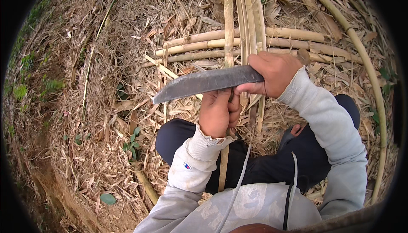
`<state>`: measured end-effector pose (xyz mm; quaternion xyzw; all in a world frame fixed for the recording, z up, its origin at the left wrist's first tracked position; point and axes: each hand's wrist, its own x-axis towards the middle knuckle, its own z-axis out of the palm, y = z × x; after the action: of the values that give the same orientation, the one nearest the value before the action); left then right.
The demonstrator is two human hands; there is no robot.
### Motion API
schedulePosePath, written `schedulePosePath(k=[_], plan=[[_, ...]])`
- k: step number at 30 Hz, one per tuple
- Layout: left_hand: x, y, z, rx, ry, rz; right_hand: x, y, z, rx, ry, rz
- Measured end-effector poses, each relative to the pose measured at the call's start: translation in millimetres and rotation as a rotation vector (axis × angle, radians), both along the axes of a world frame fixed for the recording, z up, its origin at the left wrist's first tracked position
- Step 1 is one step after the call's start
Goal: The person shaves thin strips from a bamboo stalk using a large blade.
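Observation:
My right hand (pixel 274 73) is closed round the grip of a machete, and the end of its wooden handle (pixel 303 56) shows past my wrist. The broad dark blade (pixel 208 82) points left, lying across in front of me. Just under the blade, my left hand (pixel 219 113) is closed on a long split bamboo strip (pixel 228 24). This strip runs from the far side, behind the blade, through my left hand and down over my lap. Fingers and blade hide the part of the strip between them, so I cannot tell whether the edge touches it.
More split bamboo strips (pixel 250 12) lie beside the held one, resting across several round bamboo poles (pixel 195 46). A long curved pole (pixel 367 63) bends along the right. Dry leaves and shavings (pixel 114 139) cover the ground; a pole stub (pixel 146 186) lies near my left sleeve.

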<state>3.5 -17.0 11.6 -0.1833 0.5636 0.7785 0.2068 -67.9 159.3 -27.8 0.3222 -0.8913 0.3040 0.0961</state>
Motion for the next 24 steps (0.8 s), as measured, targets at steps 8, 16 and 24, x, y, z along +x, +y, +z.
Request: schedulePosePath(k=[8, 16, 24], plan=[[0, -14, -5, 0.029, -0.020, -0.016, 0, -13, -4, 0.045, 0.038, -0.004], [0, -24, -5, 0.106, -0.065, -0.033, 2, -18, -10, 0.084, 0.102, 0.000], [4, -21, -4, 0.188, -0.101, -0.003, 4, -20, -8, 0.057, 0.118, 0.020]])
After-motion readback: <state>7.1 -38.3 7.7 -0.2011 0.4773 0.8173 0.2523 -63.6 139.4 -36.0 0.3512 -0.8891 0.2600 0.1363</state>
